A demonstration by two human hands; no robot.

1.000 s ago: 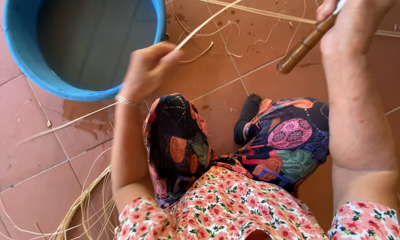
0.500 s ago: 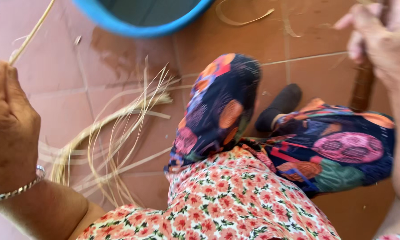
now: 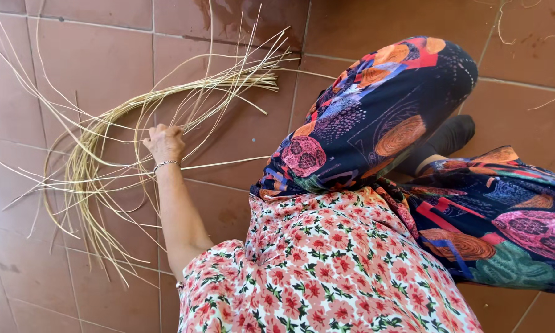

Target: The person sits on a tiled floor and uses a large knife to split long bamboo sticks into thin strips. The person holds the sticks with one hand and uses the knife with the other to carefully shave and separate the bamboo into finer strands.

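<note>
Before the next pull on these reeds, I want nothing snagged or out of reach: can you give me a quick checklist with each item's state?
1. Left hand on the curved bundle of pale reed strips: ok, fingers lie on the strands.
2. Firm grip on one strand: cannot tell, fingers curl away from the camera.
3. Right hand in view: not ok, out of frame.
4. Bundle lying free on the tiled floor: ok, nothing rests on it.
5. Strands untangled: not ok, loose ends splay and cross.
6. Bracelet clear of strands: cannot tell.
</note>
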